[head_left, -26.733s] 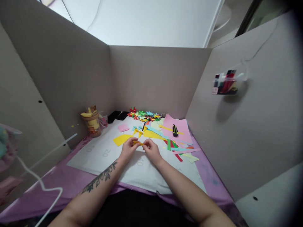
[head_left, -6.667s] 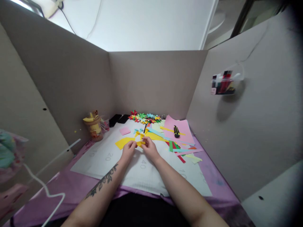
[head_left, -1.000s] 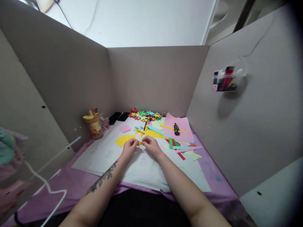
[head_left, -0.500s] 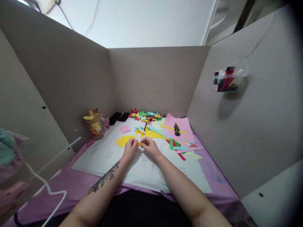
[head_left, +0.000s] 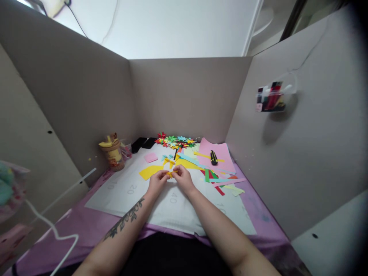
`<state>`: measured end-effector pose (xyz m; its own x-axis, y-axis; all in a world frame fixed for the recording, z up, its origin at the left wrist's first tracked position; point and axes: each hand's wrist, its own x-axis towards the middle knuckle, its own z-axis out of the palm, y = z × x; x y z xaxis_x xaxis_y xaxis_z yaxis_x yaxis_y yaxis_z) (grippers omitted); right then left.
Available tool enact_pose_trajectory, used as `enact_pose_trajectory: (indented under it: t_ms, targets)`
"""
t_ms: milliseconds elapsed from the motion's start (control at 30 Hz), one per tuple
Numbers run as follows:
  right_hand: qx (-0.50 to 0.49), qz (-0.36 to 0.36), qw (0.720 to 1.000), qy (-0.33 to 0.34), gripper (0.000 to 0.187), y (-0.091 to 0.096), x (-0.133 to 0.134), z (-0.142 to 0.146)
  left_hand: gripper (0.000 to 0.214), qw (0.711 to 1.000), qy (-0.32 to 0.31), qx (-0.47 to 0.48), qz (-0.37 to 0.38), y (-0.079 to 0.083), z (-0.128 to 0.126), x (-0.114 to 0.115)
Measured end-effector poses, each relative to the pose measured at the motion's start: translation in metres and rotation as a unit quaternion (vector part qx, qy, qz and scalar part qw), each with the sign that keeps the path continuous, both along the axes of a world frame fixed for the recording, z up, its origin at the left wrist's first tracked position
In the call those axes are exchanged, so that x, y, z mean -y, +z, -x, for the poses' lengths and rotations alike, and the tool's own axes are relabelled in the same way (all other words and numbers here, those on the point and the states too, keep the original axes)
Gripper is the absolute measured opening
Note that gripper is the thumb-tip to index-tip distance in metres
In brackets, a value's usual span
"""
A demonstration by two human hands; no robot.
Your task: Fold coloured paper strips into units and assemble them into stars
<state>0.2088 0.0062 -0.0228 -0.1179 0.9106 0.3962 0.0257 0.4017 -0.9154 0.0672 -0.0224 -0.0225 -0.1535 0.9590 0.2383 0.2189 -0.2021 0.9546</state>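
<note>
Head view: both hands are closed in on a small folded yellow paper piece [head_left: 170,174], situated between them over the white number-printed mat [head_left: 129,203] on the tabletop. Fingers of the left hand [head_left: 156,181] and right hand [head_left: 184,179] pinch it narrowly from opposite sides; finer folds are too small to verify. Compared with half a second ago, the left fingers reach out flatter toward the piece, having been more curled. Assessed as a change of grip, not a release; the shaping of the piece appears unfinished. Just beyond lie small pointed yellow folded-paper pieces [head_left: 171,163]; the black-and-yellow cutter knife [head_left: 213,157] rests, unhandled, on pink paper sheets [head_left: 204,145].
</note>
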Motion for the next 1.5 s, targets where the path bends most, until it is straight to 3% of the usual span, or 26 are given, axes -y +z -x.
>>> enact_pose_trajectory:
  t_ms: [633,933,1200,1500]
  targets:
    - [-0.006,-0.004,1.000,0.016,0.014,0.001,0.001,-0.001,0.025,0.998,-0.034,0.033,0.044,0.013,-0.002,0.009]
    - [-0.012,-0.002,0.999,0.040,0.015,-0.003,0.001,0.001,0.024,0.997,-0.047,0.046,0.034,0.005,-0.001,0.005]
    - [-0.030,0.010,0.998,0.058,0.017,-0.004,0.001,0.003,0.022,0.999,-0.046,0.007,0.009,0.006,-0.002,0.005]
    - [-0.029,0.004,0.999,0.031,0.012,-0.004,-0.001,0.002,0.012,0.998,-0.029,-0.051,-0.028,0.003,-0.005,0.005]
